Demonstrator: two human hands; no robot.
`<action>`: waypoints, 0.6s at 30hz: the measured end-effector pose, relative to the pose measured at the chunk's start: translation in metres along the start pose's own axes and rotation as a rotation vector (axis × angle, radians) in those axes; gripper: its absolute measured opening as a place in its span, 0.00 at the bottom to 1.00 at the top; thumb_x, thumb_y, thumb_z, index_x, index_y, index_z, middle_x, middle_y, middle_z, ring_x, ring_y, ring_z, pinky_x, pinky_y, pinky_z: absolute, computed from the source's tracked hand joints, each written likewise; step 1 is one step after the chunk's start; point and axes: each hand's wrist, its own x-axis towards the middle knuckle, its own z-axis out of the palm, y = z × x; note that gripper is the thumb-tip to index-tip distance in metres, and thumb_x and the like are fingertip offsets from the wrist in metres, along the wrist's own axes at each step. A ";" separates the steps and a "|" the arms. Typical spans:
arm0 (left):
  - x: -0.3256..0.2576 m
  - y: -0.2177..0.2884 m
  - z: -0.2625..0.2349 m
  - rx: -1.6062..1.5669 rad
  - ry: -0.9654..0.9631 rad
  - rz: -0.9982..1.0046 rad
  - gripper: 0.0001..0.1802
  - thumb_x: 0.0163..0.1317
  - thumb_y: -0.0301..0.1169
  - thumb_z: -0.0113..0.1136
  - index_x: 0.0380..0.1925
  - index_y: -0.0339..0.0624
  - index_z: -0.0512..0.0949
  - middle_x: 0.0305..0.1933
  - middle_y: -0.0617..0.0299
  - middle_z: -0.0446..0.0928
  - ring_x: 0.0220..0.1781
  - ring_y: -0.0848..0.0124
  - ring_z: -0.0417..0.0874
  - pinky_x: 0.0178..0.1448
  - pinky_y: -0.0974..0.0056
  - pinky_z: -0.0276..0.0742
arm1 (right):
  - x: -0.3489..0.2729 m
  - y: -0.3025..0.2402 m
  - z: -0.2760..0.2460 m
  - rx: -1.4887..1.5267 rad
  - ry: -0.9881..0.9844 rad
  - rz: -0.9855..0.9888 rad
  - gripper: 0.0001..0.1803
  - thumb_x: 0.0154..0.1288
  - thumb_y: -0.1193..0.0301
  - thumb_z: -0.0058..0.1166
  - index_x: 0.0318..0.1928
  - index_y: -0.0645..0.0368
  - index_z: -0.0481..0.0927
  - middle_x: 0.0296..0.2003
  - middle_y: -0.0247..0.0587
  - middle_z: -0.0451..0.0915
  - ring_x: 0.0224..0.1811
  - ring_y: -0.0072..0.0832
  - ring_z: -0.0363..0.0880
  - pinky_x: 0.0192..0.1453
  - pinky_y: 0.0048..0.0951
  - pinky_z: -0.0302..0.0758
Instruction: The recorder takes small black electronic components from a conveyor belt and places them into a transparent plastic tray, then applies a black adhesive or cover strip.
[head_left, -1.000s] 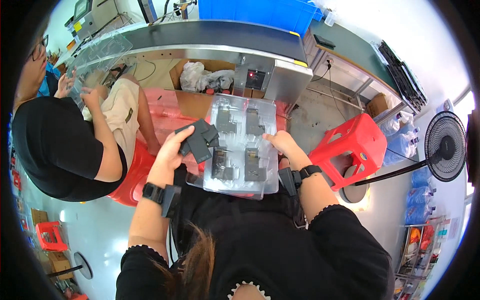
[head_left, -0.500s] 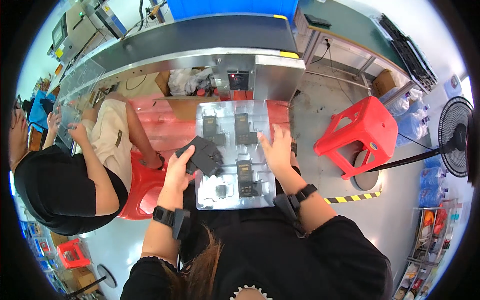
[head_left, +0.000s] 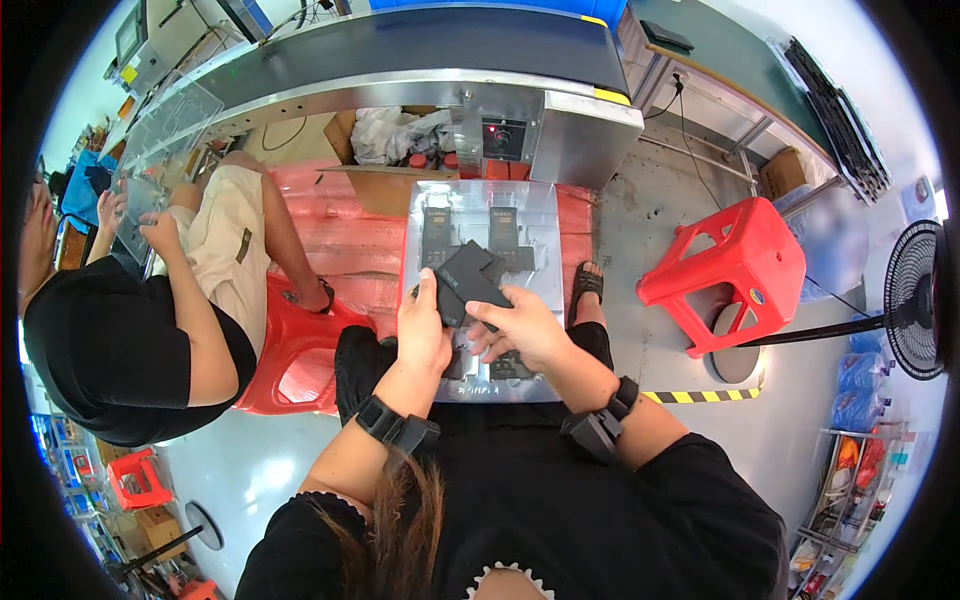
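Over a clear plastic tray (head_left: 548,230), my left hand (head_left: 424,328) is closed on a fanned stack of flat black batteries (head_left: 464,280), thumb on the near side. My right hand (head_left: 532,325) pinches a black battery (head_left: 490,314) at the stack's right side, its thumb on top and its fingers partly hidden and blurred. In the tray's far pockets lie an L-shaped battery on the left (head_left: 437,228) and another on the right (head_left: 504,230), both upright in view. A further battery (head_left: 510,366) shows below my right hand. My hands cover the tray's middle.
Beyond the tray stands a conveyor (head_left: 420,45) with a metal control box (head_left: 585,135). A red stool (head_left: 735,265) and a black fan (head_left: 914,285) stand at right. A seated co-worker (head_left: 120,350) is close on the left, near red wrapping (head_left: 330,235).
My left hand has brought the battery stack rightward over the tray. My right hand, open at the tray's right side before, has come in to the stack and closed on a battery.
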 end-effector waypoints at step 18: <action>-0.003 0.057 -0.074 0.109 0.160 0.187 0.16 0.66 0.40 0.47 0.28 0.39 0.71 0.25 0.63 0.73 0.26 0.75 0.74 0.28 0.71 0.70 | 0.109 -0.083 0.010 -0.140 -0.374 0.059 0.18 0.61 0.67 0.54 0.46 0.67 0.70 0.41 0.52 0.79 0.33 0.33 0.82 0.28 0.27 0.78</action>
